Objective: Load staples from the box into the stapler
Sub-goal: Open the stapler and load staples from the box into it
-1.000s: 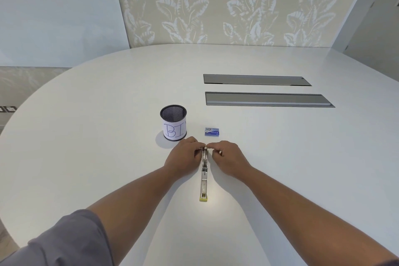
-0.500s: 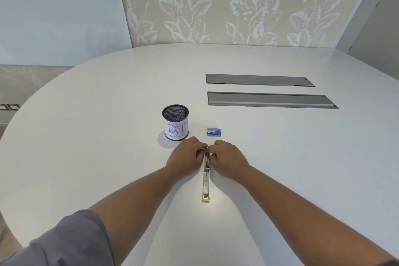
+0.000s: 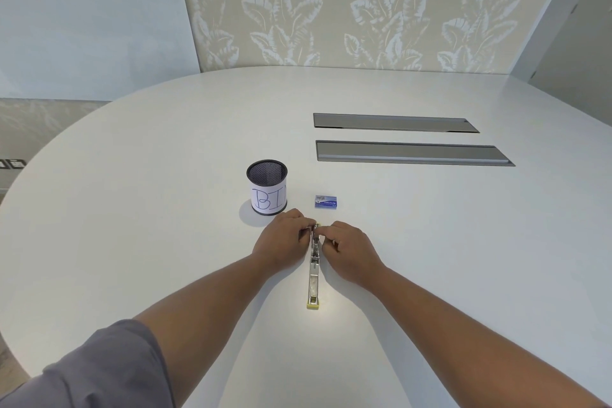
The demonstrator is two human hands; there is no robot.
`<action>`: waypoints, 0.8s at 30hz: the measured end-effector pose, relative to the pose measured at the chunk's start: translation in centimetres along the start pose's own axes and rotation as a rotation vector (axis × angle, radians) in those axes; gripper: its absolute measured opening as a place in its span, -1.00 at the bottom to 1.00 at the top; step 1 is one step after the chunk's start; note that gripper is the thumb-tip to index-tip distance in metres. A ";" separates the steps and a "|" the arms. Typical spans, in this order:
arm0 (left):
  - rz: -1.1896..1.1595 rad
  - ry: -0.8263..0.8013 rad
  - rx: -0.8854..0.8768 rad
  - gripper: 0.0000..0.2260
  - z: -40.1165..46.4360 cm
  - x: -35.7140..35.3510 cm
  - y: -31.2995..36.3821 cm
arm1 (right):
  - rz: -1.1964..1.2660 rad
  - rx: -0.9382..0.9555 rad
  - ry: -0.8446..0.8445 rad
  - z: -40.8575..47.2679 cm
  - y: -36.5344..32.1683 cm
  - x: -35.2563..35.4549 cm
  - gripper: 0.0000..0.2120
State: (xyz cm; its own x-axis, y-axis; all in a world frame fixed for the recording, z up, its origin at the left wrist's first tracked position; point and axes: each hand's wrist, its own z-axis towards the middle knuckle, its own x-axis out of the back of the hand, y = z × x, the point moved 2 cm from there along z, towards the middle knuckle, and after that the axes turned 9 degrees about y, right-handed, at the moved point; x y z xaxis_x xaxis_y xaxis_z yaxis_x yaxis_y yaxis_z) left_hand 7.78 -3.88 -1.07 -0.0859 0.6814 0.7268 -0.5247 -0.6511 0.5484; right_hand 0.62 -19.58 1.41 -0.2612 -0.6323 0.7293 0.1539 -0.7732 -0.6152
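I am pinching the far end of the opened stapler with both hands.

My left hand and right hand are closing their fingertips on its metal rail, toward the table's near edge; the staple box is lying shut just beyond. The stapler looks stiff, slick and springy, so I am gripping its sides; staple strips should be light and brittle.

I see the mesh cup and staple box just beyond my hands; the tabletop lies open either side.
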 end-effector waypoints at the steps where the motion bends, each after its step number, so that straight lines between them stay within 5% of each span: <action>1: 0.000 -0.001 0.004 -0.73 0.0 0.0 0.0 | 0.009 -0.016 -0.002 0.0 -0.1 0.1 -0.60; 8: 0.011 -0.022 0.012 -0.72 0.0 0.1 0.1 | 0.004 -0.035 -0.058 0.8 -0.3 0.5 -0.79; 16: 0.017 -0.019 0.004 -0.72 -0.1 0.2 0.2 | -0.209 0.205 -0.073 0.3 -0.9 0.2 -0.88; 24: 0.019 -0.036 0.017 -0.71 -0.1 0.3 0.3 | -0.042 0.117 -0.068 0.5 0.2 0.3 -0.83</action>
State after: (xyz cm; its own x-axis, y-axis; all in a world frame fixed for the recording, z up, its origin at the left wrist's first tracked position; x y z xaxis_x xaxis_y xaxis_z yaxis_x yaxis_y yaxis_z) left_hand 7.50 -3.82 -0.73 -0.0645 0.6568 0.7513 -0.5090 -0.6692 0.5413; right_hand 1.05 -19.92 1.63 -0.2057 -0.5977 0.7749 0.2555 -0.7971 -0.5471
